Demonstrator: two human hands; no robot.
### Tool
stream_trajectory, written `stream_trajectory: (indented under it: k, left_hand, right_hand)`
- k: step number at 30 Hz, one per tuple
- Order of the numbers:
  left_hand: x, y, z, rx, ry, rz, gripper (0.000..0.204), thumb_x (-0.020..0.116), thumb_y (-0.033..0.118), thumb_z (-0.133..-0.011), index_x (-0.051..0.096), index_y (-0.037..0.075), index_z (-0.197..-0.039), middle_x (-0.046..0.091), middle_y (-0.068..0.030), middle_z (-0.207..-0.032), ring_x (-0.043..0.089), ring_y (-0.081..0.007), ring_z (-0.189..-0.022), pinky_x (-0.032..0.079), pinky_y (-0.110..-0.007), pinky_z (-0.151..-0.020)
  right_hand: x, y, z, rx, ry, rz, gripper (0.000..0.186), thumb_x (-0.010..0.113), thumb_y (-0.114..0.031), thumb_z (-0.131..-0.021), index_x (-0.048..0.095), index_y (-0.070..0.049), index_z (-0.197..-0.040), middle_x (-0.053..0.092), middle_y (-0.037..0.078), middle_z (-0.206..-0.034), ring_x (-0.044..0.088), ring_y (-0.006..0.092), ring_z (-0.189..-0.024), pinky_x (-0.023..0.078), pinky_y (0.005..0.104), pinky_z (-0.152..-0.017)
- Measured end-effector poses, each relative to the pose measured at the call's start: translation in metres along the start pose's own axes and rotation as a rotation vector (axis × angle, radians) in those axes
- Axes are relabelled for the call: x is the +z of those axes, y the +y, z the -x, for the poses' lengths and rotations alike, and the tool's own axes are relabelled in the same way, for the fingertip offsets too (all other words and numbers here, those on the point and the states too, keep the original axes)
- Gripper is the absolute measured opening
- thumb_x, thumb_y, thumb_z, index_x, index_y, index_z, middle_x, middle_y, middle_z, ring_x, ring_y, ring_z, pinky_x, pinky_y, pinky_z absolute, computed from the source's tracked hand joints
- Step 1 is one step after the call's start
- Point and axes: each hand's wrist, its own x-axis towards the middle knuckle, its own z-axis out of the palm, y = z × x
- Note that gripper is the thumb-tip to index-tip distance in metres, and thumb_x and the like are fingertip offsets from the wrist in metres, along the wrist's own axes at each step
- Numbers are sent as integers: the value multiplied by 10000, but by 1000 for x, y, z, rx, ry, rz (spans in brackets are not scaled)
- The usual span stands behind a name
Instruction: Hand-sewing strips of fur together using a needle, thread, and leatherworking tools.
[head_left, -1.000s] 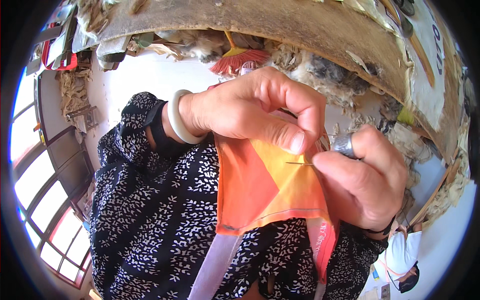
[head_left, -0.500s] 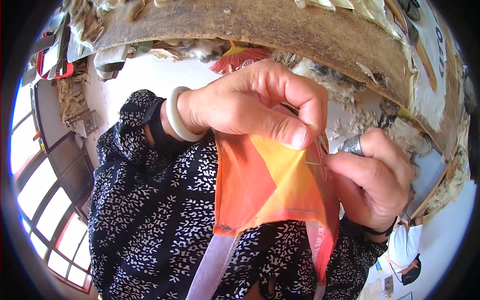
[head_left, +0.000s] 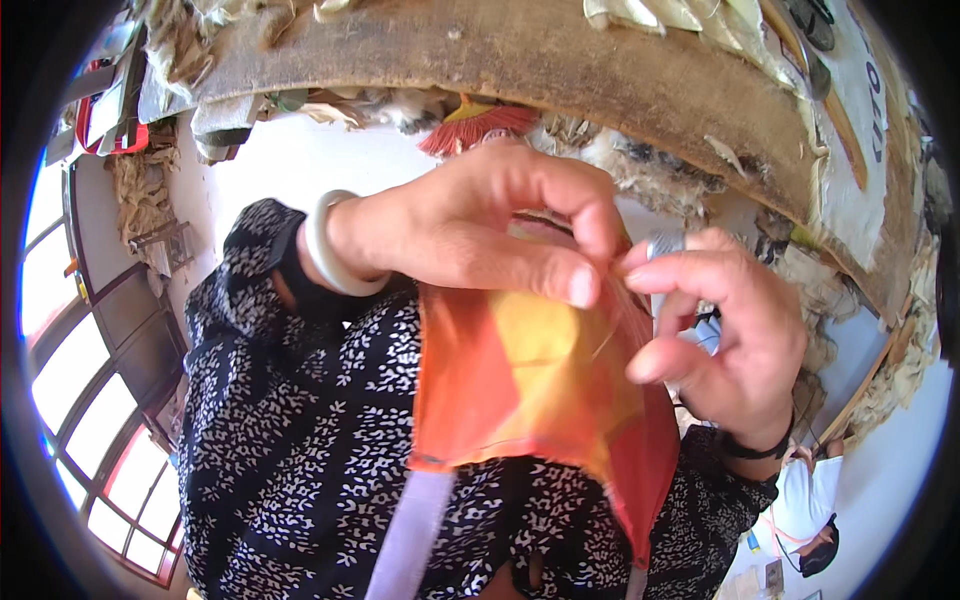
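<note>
My left hand [head_left: 480, 220], a white bangle at its wrist, pinches the top edge of a piece of orange, yellow and red patterned fabric [head_left: 470, 370] between thumb and fingers. The fabric hangs down in front of my black-and-white garment, with a pale lilac strip [head_left: 410, 535] below its left corner. At the fabric's upper right edge is my right hand [head_left: 735, 320], its index fingertip close to my left fingers and its thumb held apart. A silver band [head_left: 666, 243], thimble-like, sits on one of its fingers. Thin thread shows faintly by the fabric; no needle can be made out.
A worn wooden board [head_left: 500, 50] arches across the top, with hides and tufts of wool around it. A red brush [head_left: 480, 125] lies beyond my left hand. Barred windows [head_left: 75, 380] stand at left; another person [head_left: 805, 500] is at lower right.
My right thumb and index finger have parted from their pinch on a needle, and the hand has moved up toward my left fingers. My left hand and the fabric have shifted slightly left.
</note>
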Motion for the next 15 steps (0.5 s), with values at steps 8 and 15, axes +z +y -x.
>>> stream_trajectory:
  k: [8, 15]
  left_hand:
    - [-44, 60, -8, -131, 83, -942, 365, 736, 190, -896, 648, -1, -1194, 655, -155, -1140, 628, -309, -1063, 479, -407, -942]
    - [-60, 91, -47, -162, -108, -1668, 633, 792, 210, -781, 561, 37, -1345, 559, -138, -1389, 536, -349, -1253, 422, -458, -1057]
  right_hand:
    - [-34, 56, -37, 223, 87, 424, 233, 700, -36, -882, 652, 46, -1094, 664, 171, -982, 671, 337, -856, 533, 375, -752]
    - [-45, 73, -89, 31, -3, 814, 418, 676, -40, -885, 569, 26, -1284, 570, 199, -1225, 571, 391, -1147, 486, 445, -941]
